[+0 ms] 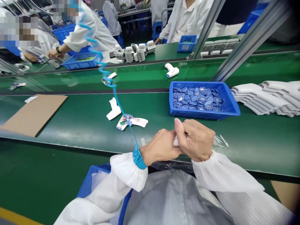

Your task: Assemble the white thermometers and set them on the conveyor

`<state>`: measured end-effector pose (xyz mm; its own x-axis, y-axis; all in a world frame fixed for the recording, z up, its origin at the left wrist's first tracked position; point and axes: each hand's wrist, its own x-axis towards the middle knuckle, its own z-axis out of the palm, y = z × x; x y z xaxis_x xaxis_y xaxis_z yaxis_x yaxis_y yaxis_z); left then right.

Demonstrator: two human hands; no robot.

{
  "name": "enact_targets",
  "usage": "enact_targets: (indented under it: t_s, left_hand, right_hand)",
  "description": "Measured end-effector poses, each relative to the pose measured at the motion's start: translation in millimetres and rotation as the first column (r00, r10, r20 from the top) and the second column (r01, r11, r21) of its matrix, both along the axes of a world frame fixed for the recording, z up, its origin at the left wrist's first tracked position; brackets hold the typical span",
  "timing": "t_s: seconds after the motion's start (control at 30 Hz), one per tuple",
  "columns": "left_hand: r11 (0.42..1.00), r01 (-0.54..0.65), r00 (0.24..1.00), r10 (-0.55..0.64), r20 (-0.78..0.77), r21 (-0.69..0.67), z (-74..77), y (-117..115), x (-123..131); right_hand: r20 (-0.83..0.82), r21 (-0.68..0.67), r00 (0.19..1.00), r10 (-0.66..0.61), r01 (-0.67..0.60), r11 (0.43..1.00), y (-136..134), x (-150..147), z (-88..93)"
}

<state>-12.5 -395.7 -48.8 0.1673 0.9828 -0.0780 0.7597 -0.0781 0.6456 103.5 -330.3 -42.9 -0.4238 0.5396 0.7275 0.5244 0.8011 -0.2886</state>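
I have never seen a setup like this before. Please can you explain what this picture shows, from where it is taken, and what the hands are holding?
This picture comes from a camera worn on a person's head, looking down at their own hands. There is no machine here. The left hand and right hand are bare and together pinch a small white piece, mostly hidden by the fingers. A blue wrist strap sits on the left wrist. On the green belt lie a blue tray of small blue parts, stacked white plastic shells and a cardboard sheet. A co-worker stands beyond.
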Motion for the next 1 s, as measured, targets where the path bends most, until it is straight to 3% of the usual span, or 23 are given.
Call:
enact_targets:
  t_s: [0.07,0.17,0.27,0.4,0.5,0.6,0.7,0.83,0.9,1.0]
  left_hand:
    - [1.000,0.009,0.994,-0.006,-0.108,0.026,-1.7,0,2]
    - [0.995,-0.078,0.970,0.091,-0.224,0.067,-3.8,2,4]
    - [0.989,-0.136,0.986,0.141,-0.093,0.058,-5.3,2,2]
    - [0.987,-0.152,0.983,0.146,0.115,0.049,-8.7,0,3]
    - [0.996,-0.076,0.996,0.073,0.057,0.049,-12.2,2,8]
    - [0.991,-0.116,0.990,0.121,-0.078,0.064,-13.5,11,10]
    - [0.990,-0.117,0.991,0.121,-0.058,0.080,-11.9,18,5]
    - [0.989,-0.138,0.962,0.123,0.244,0.046,-11.3,15,0]
    - [0.980,-0.200,0.936,0.185,0.299,0.017,-13.3,12,-1]
    - [0.962,-0.272,0.935,0.266,0.233,-0.009,-16.9,10,2]
  right_hand:
    - [0.027,0.013,0.999,0.027,-0.027,1.000,-1,-2,0.6]
    - [-0.013,0.014,1.000,0.008,-0.008,1.000,5,-10,0.8]
    - [-0.060,-0.018,0.997,-0.044,0.043,0.999,9,-12,0.7]
    - [0.017,-0.023,0.999,-0.034,0.035,0.999,6,-2,-0.1]
    - [0.103,0.078,0.993,0.050,-0.058,0.995,7,1,-2.6]
    - [0.081,0.104,0.993,0.088,-0.096,0.990,15,-4,-6.7]
    - [-0.015,0.068,0.999,0.040,-0.039,0.997,22,-6,-9.0]
    - [-0.131,-0.107,0.987,-0.093,0.080,0.991,20,2,-4.7]
    - [-0.111,-0.186,0.987,-0.118,0.096,0.978,18,5,-2.4]
    - [0.007,-0.226,0.998,-0.066,0.066,0.972,18,3,-4.4]
